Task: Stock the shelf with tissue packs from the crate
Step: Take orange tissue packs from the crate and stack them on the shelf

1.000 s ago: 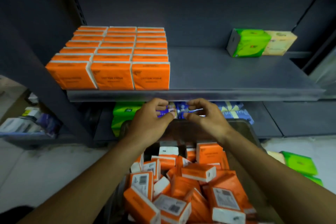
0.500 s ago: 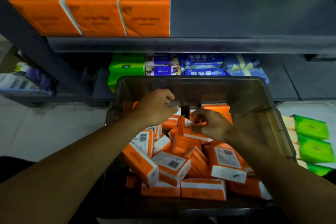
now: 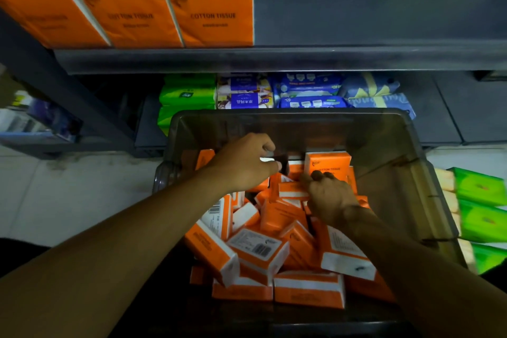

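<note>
Dozens of orange tissue packs [image 3: 258, 250] lie in the crate [image 3: 389, 143]. One upright pack [image 3: 327, 164] is gripped by the right hand [image 3: 330, 199]; what the left hand [image 3: 244, 164] holds cannot be told. Both sides should be clamped before lifting.

Both hands have moved down from the front edge of the shelf [image 3: 274, 59] into the crate [image 3: 301, 118]. The left hand [image 3: 244, 164], fingers curled, is now above the packs [image 3: 258, 250] at the far end; over the last half second it has shifted slightly right. The right hand [image 3: 329, 197] has dropped lower among the packs. Its fingertips now lie against the lower face of an upright pack [image 3: 329, 164], more of which is exposed. The view has tilted down, so the crate now fills the lower frame.
</note>
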The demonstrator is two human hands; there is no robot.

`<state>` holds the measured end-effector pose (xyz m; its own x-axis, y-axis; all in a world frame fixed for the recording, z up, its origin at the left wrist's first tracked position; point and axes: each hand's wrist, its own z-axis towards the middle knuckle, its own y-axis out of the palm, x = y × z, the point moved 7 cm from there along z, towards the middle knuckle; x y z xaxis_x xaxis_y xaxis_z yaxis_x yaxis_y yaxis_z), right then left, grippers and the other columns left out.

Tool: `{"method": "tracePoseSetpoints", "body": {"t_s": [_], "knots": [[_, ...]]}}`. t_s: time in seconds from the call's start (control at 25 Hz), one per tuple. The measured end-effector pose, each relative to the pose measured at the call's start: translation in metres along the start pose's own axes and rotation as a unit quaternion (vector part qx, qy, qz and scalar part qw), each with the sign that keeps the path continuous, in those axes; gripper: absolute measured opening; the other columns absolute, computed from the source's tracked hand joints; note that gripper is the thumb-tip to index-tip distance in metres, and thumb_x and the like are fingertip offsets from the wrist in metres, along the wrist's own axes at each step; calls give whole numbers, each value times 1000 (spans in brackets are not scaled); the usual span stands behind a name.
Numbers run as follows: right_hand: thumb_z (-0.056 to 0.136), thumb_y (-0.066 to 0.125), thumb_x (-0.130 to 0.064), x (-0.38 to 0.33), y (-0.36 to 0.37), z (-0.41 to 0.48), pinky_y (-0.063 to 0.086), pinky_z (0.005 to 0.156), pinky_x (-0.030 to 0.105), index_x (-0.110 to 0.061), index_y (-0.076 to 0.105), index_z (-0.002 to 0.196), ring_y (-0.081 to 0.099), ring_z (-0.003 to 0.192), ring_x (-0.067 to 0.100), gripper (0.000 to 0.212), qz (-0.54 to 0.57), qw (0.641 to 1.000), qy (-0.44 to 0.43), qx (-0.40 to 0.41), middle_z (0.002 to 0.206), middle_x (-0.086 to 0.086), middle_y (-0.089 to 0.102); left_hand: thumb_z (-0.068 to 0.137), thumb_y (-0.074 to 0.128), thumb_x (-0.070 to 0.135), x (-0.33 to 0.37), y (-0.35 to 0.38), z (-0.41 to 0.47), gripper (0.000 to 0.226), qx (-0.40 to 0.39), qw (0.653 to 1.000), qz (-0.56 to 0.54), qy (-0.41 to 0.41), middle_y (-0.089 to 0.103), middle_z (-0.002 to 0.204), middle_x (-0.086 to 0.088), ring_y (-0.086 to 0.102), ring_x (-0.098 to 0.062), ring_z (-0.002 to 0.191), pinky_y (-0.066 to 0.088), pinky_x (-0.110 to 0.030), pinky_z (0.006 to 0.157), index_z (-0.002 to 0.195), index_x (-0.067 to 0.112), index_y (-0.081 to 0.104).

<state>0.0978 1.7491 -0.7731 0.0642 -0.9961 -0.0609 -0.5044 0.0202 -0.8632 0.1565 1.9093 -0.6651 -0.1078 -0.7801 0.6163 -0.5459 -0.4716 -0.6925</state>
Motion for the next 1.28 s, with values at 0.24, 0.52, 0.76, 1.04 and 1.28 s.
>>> {"method": "tracePoseSetpoints", "body": {"t_s": [0.24, 0.52, 0.76, 1.04, 1.28], "knots": [[85, 65, -23, 13, -70, -8, 48, 93, 30, -26, 60, 122, 62, 111, 21, 38, 232, 965, -42, 110, 120, 0, 67, 81, 78, 28, 1, -7, -3, 59, -37, 999, 2, 3, 58, 135, 0, 57, -14, 118, 44, -24, 89, 134, 23, 53], [75, 60, -14, -4, -173, -51, 54, 74, 23, -29, 72, 101, 69, 94, 11, 32, 544, 830, -112, 58, 101, -4, 73, 73, 85, 20, 37, -54, -15, 58, -54, 991, -105, 60, 69, 112, 10, 69, -6, 95, 59, -34, 85, 123, 33, 60], [76, 66, -24, -9, -201, -65, 57, 84, 44, -30, 71, 110, 69, 102, 28, 35, 677, 720, -115, 95, 107, 6, 73, 73, 85, 17, 51, -97, -29, 47, 17, 979, -181, 96, 70, 107, 11, 71, -9, 95, 61, -34, 80, 111, 35, 62], [82, 58, -65, -13, -235, -66, 56, 89, 45, -24, 64, 125, 67, 111, 25, 60, 791, 604, -26, 93, 119, 7, 71, 97, 50, 4, 104, -145, -92, 13, 461, 763, 156, 425, 51, 117, -7, 53, -25, 116, 38, -27, 106, 107, 12, 55], [76, 71, -24, -31, -266, -78, 57, 85, 45, -9, 65, 118, 69, 96, 27, 45, 782, 608, -90, 108, 114, 17, 71, 101, 50, 24, 92, -140, -79, 17, 437, 778, 187, 412, 45, 132, -8, 40, -18, 136, 40, -39, 108, 114, 14, 50]]}}
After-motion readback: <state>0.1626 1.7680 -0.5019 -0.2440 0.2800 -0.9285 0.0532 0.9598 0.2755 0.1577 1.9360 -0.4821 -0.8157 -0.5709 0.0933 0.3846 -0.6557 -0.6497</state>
